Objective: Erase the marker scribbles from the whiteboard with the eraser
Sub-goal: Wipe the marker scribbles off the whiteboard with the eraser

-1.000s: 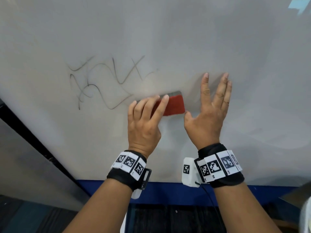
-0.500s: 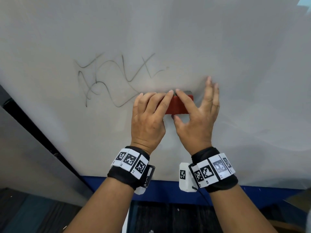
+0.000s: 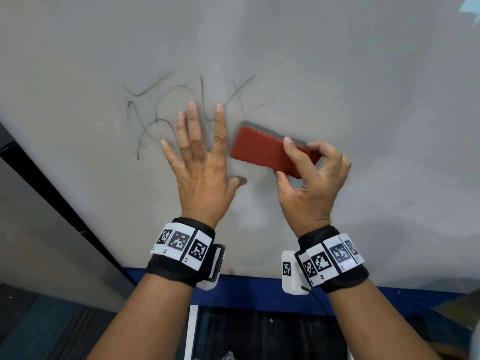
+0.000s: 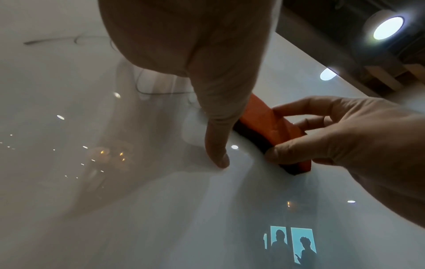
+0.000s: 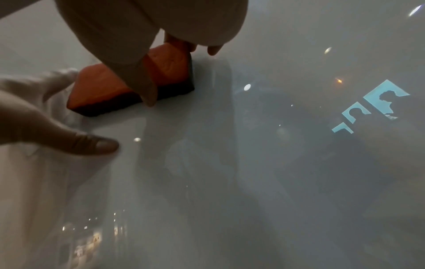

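A red eraser (image 3: pixel 262 149) with a dark felt underside lies against the whiteboard (image 3: pixel 363 87), tilted down to the right. My right hand (image 3: pixel 309 172) pinches its right end between thumb and curled fingers; the same grip shows on the eraser (image 5: pixel 165 72) in the right wrist view and on the eraser (image 4: pixel 271 125) in the left wrist view. My left hand (image 3: pixel 200 152) lies flat on the board just left of the eraser, fingers straight and spread. Grey marker scribbles (image 3: pixel 155 107) run up and left of it, partly hidden under its fingers.
The whiteboard's blue bottom frame (image 3: pixel 246 289) runs below my wrists. A dark edge strip (image 3: pixel 52 203) and a grey wall panel lie to the left. The glossy board reflects ceiling lights and a bright window patch (image 5: pixel 372 107).
The left hand let go of the eraser and spread flat to the left over the scribbles. The right hand took hold of the eraser, which now sits tilted.
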The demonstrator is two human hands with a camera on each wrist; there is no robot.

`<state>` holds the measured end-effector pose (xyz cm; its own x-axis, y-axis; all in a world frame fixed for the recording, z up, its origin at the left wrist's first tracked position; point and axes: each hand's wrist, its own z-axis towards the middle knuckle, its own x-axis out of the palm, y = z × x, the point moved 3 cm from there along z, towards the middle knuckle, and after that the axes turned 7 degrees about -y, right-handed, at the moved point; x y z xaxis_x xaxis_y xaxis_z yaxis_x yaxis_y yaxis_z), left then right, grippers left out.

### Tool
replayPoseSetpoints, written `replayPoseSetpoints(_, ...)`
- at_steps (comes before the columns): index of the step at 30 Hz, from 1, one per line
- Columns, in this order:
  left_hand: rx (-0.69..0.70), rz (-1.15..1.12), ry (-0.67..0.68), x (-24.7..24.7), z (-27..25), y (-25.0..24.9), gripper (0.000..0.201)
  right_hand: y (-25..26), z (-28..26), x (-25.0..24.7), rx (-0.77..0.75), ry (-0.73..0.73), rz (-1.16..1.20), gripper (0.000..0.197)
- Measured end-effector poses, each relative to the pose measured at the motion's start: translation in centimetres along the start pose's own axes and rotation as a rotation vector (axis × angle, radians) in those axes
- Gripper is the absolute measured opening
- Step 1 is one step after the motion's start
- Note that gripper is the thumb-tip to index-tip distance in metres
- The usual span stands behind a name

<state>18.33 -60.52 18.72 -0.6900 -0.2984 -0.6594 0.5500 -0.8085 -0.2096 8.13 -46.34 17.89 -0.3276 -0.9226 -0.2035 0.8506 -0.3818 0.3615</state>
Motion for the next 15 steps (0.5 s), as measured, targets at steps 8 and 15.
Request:
replayPoseSetpoints(8,0.004,0.0,-0.002,0.0,0.1,0.3,0.142,1.4,2.8,0.2,-0.015,-0.065,0.06,0.054)
replayPoseSetpoints(15,0.013,-0.003,-0.008,0.0,0.1,0.4,0.142,1.8,0.2,0.3,-0.041,0.068,0.006,0.055)
